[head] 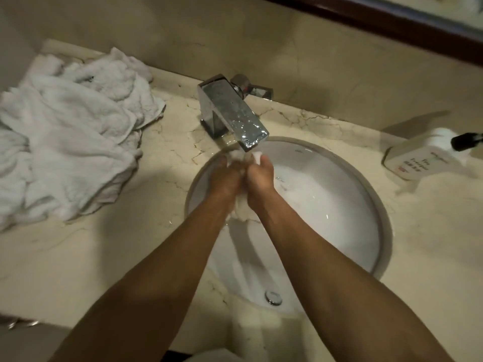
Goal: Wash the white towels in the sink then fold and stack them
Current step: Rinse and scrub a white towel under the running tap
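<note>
1. Far out at nine o'clock, a pile of white towels lies crumpled on the marble countertop, sprawling from the wall toward the near edge, well apart from the basin.
2. Moving in, the left hand is curled tight around a white towel, knuckles up, right under the spout at twelve o'clock of the basin.
3. That towel is bunched between both fists: small white tufts poke out above the fingers, and a wet fold hangs down between the wrists into the bowl.
4. Directly above, the square chrome faucet juts over the rim, its spout end just above the hands; its top is beaded with droplets.
5. The right hand is pressed against the left, fingers wrapped on the same towel, thumb showing on top.
6. Beneath it all, the round white sink holds foamy water toward its three o'clock side, and an overflow hole sits at the basin's six o'clock wall.
7. Both bare forearms cross the near rim, coming in from the bottom corners.
8. Out at three o'clock, a white pump bottle with a black nozzle lies tilted on the counter by the wall, its label print too blurred to read in full.
</note>
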The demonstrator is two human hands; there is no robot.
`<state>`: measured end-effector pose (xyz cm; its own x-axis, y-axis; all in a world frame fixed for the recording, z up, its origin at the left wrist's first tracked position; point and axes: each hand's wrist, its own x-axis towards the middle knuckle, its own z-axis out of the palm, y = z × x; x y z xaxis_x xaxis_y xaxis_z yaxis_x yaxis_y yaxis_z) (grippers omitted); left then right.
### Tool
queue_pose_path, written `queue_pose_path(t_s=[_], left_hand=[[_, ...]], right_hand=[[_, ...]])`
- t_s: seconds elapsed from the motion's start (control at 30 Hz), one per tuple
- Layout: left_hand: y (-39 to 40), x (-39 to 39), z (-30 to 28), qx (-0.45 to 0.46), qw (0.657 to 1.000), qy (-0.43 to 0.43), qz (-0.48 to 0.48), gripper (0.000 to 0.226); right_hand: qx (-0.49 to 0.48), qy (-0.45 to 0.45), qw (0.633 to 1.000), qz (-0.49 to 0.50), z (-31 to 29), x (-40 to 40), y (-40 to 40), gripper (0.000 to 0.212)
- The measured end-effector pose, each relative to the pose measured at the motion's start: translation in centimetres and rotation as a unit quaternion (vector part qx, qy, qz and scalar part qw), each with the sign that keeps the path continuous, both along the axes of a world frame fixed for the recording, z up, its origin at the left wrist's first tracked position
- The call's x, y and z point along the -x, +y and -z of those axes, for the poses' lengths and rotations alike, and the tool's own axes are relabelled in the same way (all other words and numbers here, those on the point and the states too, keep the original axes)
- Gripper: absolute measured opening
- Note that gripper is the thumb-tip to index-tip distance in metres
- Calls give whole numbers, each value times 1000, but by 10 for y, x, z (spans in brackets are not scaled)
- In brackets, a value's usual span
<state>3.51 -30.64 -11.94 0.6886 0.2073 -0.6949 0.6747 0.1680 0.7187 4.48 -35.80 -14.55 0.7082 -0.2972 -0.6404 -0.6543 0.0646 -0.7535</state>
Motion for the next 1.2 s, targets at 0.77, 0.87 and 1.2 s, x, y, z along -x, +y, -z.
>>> queue_pose_path(t_s=[0.77,0.87,1.2], left_hand=[[25,100,-3,344,916,184,-96,33],[36,99,-1,400,889,190,-117,40],[26,105,4,312,912,195,-181,40]], right_hand=[[-196,99,974,63,-74,61,-95,41],[-254,113,957,80,-73,70,-101,29],[-350,205,906,120,-58,108,-79,43]])
